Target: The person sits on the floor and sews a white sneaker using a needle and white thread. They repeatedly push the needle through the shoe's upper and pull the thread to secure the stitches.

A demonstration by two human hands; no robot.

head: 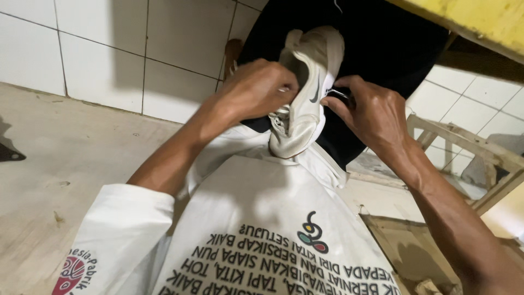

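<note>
White tiled wall fills the upper left, bare concrete floor below it, dusty, a dark object cut off at the far left edge. Your left hand comes in next, forearm rising from the white printed shirt sleeve, wrist bent, fingers curled over the lace side of the white sneaker; it looks clenched on the laces or tongue, though the fingertips are hidden behind the knuckles, so exactly what they pinch I cannot tell. The sneaker sits between both hands, toe pointing down toward your chest, opening up, resting against the dark trousers on your lap, just above the shirt hem. Your right hand holds the shoe's other side, thumb and fingertips touching the upper near the side mark, a thin lace end seemingly pinched there, forearm running down to the lower right corner. Risk, as I judge it: the shoe is only braced by fingertips and the leg, so a hard lace tug from the left could twist it out of the right-hand pinch and drop it to the dirty floor; a lace end could also slip free. Further right, a wooden frame leans by the tiles, a yellow board overhead.
</note>
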